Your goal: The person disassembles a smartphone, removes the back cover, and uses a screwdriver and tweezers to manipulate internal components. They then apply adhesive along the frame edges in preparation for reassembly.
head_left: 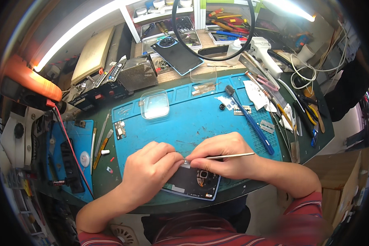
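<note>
An opened phone with a blue frame lies at the near edge of the blue work mat. Its dark inside and the camera part show. Between its thumb and fingers, my right hand holds a thin, light-coloured stick-like tool, its shaft pointing right. My left hand is closed in a pinch over the phone's far left part, fingertips almost touching those of the right hand. A small silvery piece shows between the fingertips. Whether the left fingers grip it, I cannot tell.
A clear plastic box stands on the mat's far left. On the right lie a blue-handled brush, razor blades and pliers. Another phone lies at the back. A black ring hangs over the far side.
</note>
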A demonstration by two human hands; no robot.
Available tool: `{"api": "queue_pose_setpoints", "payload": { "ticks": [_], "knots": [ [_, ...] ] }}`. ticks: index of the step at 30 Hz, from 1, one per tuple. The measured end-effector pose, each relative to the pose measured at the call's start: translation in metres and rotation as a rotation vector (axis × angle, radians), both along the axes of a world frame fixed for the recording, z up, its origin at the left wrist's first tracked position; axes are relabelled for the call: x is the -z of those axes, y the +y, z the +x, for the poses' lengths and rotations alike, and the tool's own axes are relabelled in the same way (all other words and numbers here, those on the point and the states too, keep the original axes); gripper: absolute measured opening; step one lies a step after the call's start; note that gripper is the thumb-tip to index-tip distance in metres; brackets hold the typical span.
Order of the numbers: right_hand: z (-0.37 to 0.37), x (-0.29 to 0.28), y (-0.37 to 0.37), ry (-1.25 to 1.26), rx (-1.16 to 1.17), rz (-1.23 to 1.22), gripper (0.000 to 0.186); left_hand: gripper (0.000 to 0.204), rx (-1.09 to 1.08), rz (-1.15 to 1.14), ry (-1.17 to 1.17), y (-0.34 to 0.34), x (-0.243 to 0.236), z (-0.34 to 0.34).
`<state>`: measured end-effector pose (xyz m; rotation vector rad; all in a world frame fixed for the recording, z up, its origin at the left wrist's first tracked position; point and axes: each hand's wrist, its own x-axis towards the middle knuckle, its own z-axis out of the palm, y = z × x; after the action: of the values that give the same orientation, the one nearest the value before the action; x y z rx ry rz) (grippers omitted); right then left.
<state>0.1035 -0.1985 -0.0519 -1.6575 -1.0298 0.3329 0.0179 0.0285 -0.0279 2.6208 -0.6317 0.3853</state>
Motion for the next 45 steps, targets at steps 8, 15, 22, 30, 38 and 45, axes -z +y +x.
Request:
{"api": "queue_pose_setpoints", "payload": {
  "ticks": [8, 15, 22, 30, 38, 45],
  "knots": [
    [-0.002, 0.004, 0.000, 0.044, 0.087, 0.038, 0.012, 0.015, -0.022, 0.015, -0.038, 0.001, 0.004, -0.001],
    [-0.003, 0.001, -0.001, -0.085, 0.083, -0.012, 0.010, 0.012, -0.142, -0.195, 0.213, 0.011, -0.001, -0.004],
    [-0.008, 0.000, -0.001, -0.330, 0.113, 0.005, 0.014, 0.006, -0.303, -0.628, 0.532, 0.019, 0.002, -0.007],
    [-0.009, -0.003, 0.004, -0.296, 0.128, -0.118, 0.020, 0.019, -0.349, -1.282, 0.756, 0.045, 0.021, -0.003],
    [-0.002, -0.028, 0.033, -0.448, -0.033, -0.133, 0.029, 0.013, -0.287, -0.799, 0.437, 0.048, 0.001, -0.017],
    [0.001, -0.013, 0.020, -0.162, -0.030, -0.063, 0.023, 0.010, -0.270, -0.938, 0.387, 0.049, 0.009, -0.024]
  ]
}}
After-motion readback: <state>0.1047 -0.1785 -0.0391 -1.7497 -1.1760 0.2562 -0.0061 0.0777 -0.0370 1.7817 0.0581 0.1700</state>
